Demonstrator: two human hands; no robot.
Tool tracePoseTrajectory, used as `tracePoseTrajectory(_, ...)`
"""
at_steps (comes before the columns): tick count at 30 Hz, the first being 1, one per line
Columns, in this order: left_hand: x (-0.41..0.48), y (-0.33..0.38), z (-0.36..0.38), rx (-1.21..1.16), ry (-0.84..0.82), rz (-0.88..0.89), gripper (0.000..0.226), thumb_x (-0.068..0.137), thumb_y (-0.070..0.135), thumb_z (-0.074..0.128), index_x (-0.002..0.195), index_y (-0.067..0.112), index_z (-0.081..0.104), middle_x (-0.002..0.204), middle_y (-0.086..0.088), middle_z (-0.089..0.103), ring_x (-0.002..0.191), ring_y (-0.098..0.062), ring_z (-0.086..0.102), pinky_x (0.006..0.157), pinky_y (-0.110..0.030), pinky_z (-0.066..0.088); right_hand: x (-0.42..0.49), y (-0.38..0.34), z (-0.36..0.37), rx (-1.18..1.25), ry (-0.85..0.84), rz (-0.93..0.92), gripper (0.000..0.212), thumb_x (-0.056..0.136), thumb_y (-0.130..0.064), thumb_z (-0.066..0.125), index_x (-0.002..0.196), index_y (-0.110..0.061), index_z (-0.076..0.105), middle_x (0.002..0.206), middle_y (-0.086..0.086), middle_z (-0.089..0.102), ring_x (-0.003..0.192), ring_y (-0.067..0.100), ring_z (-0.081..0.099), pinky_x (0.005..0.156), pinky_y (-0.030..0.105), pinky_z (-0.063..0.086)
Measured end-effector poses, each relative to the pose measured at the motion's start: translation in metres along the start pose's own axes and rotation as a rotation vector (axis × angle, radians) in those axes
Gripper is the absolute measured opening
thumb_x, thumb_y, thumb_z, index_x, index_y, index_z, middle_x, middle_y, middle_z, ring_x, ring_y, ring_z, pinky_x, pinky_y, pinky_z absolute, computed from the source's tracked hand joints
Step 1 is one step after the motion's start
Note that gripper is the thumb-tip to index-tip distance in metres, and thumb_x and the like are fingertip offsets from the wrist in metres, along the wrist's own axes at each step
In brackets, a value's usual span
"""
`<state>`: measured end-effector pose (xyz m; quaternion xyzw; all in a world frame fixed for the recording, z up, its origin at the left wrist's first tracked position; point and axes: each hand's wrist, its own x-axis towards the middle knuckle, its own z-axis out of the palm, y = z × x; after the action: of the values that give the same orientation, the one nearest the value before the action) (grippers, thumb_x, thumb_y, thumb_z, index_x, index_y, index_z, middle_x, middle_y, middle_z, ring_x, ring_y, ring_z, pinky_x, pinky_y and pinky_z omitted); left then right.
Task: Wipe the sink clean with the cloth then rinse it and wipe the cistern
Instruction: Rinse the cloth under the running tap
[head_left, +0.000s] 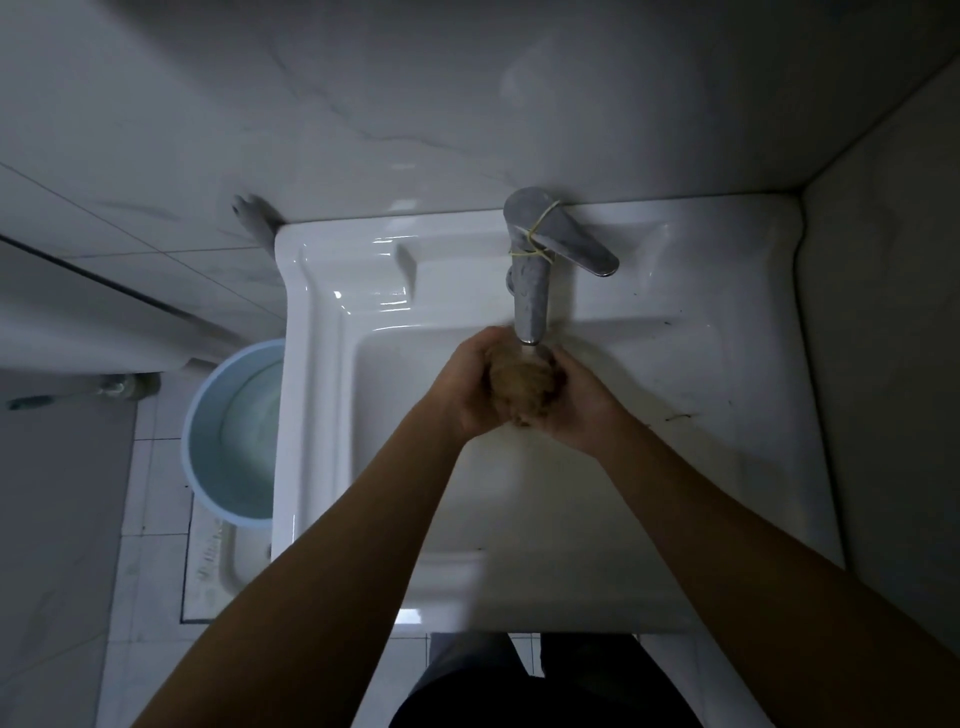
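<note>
Cloth (521, 383) is balled up into a brownish wad right under the tap (531, 291) spout, squeezed between both hands over the far end of the sink (701, 364) basin. Left hand (465, 387) wraps it from the left side, right hand (576, 400) cups it from the right, fingers of both curled in tight on it, so both are gripping the cloth and neither is free. Makes sense to hold it that way: bunched up directly below the outlet it catches the stream, and squeezing from two sides would push the dirty water out straight into the basin instead of onto the rim. There's a pale blur just under the spout that looks like running water, but it's too smeary to be sure. The tap lever is swung out to the right and has a yellowish band looped round the body, no idea why. My read is this is the rinse step, so the sink wipe is probably done, though a few dark specks sit on the right-hand ledge, and the cistern part is yet to come. No cistern in view that I can pick out. A light blue bucket (228, 431) sits on the floor just left of the sink, tucked partly under its edge, well clear of the hands.
</note>
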<state>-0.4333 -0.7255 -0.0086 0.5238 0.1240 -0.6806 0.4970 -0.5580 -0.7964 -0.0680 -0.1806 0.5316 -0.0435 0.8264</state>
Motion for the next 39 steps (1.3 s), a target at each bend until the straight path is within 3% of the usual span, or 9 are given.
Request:
tracePoseTrajectory(5,0.017,-0.009,-0.031,0.301,0.540,0.174,0.032,0.094,0.030,0.066,0.117,0.008,0.065,0.115,-0.016,0.070,0.096,-0.029,0.070,0.069,-0.037,0.062,0.002,-0.007,-0.001,0.091,0.092,-0.114,0.039,0.092,-0.022,0.064,0.129,-0.010,0.063,0.118,0.013,0.072,0.103,0.030,0.070,0.076,0.041,0.057)
tracePoseTrajectory(8,0.013,-0.011,-0.025,0.160,0.396,0.052,0.037,0.097,0.045,0.058,0.110,0.011,0.063,0.116,-0.015,0.069,0.092,-0.026,0.067,0.067,-0.033,0.059,-0.014,-0.012,0.013,-0.068,-0.025,-0.118,0.034,0.090,-0.029,0.061,0.117,-0.011,0.070,0.105,0.008,0.076,0.096,0.026,0.070,0.067,0.030,0.052)
tracePoseTrajectory(11,0.010,-0.011,-0.015,0.027,0.182,-0.041,0.050,0.091,0.064,0.055,0.102,0.016,0.063,0.114,-0.010,0.063,0.103,-0.026,0.063,0.089,-0.044,0.058,-0.031,-0.012,0.026,-0.639,0.031,-0.365,0.019,0.093,-0.025,0.058,0.105,-0.014,0.069,0.090,0.007,0.074,0.081,0.019,0.067,0.060,0.023,0.052)
tracePoseTrajectory(15,0.017,-0.017,-0.012,0.092,0.127,0.055,0.033,0.096,0.041,0.060,0.106,0.012,0.071,0.103,-0.012,0.072,0.092,-0.025,0.068,0.084,-0.041,0.056,-0.034,-0.002,0.021,-1.188,-0.104,-0.658,0.018,0.098,-0.021,0.052,0.096,-0.025,0.070,0.088,0.000,0.068,0.080,0.019,0.067,0.070,0.038,0.057)
tracePoseTrajectory(18,0.024,-0.025,-0.014,0.091,0.226,0.106,0.022,0.099,0.018,0.052,0.107,0.009,0.071,0.100,-0.012,0.073,0.090,-0.027,0.068,0.082,-0.041,0.057,-0.025,0.003,0.003,-1.101,0.003,-0.686,0.026,0.092,-0.007,0.052,0.093,-0.020,0.074,0.085,0.002,0.070,0.075,0.018,0.066,0.066,0.030,0.051)
tracePoseTrajectory(22,0.023,-0.029,-0.019,0.045,0.248,0.165,0.034,0.095,0.008,0.046,0.119,-0.002,0.068,0.108,-0.018,0.072,0.098,-0.032,0.069,0.088,-0.043,0.059,-0.015,0.005,-0.014,-0.757,0.343,-0.514,0.018,0.092,-0.028,0.062,0.105,-0.016,0.068,0.099,0.004,0.072,0.089,0.022,0.068,0.078,0.042,0.059)
tracePoseTrajectory(26,0.011,-0.035,-0.018,0.298,0.200,0.219,0.029,0.082,-0.012,0.040,0.088,0.002,0.064,0.080,-0.016,0.065,0.066,-0.028,0.060,0.055,-0.032,0.049,-0.010,0.003,-0.009,-0.352,0.137,-0.114,0.039,0.085,-0.047,0.069,0.104,-0.013,0.073,0.102,0.007,0.075,0.097,0.025,0.071,0.082,0.042,0.061)
tracePoseTrajectory(31,0.006,-0.038,-0.024,0.480,0.213,0.277,0.015,0.085,-0.007,0.051,0.085,0.003,0.063,0.068,-0.013,0.062,0.056,-0.021,0.055,0.055,-0.030,0.042,-0.007,0.005,0.001,-0.319,0.022,-0.200,0.019,0.090,-0.019,0.066,0.106,-0.009,0.071,0.088,0.012,0.072,0.077,0.026,0.067,0.065,0.034,0.056)
tracePoseTrajectory(39,0.008,-0.038,-0.040,0.144,0.368,0.322,0.019,0.094,0.014,0.060,0.098,0.001,0.073,0.097,-0.016,0.074,0.094,-0.031,0.071,0.091,-0.045,0.061,-0.005,0.003,-0.015,-0.183,0.134,-0.273,0.030,0.094,-0.005,0.055,0.121,-0.014,0.062,0.110,0.011,0.070,0.101,0.027,0.069,0.089,0.043,0.058)
